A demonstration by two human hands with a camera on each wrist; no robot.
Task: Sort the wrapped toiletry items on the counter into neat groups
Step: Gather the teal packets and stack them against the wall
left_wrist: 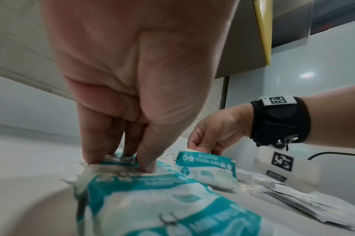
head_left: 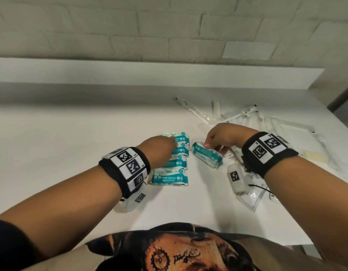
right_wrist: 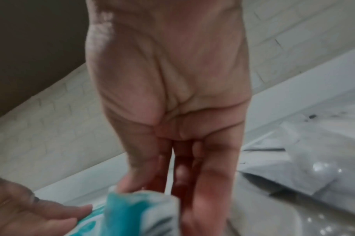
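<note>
While right hand [head_left: 221, 136] pinches loose teal-and-white soft plastic wipes pack [head_left: 207, 154] by far edge, pack sits tilted on white table [head_left: 71, 133], just right of column of four matching packs [head_left: 174, 163]. Left hand [head_left: 159, 148] presses far end of column, fingertips [left_wrist: 146, 166] straight, flat on wrapper. Good practice, likely: keep column pinned, turn loose pack square, slide alongside or onto far end. Risk: slippery wrappers skid. Clear wrapped sachets and sticks [head_left: 247, 116] lie unsorted right of column.

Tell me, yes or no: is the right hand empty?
No. The right hand pinches a teal wipes pack beside the column of wipes packs.
</note>
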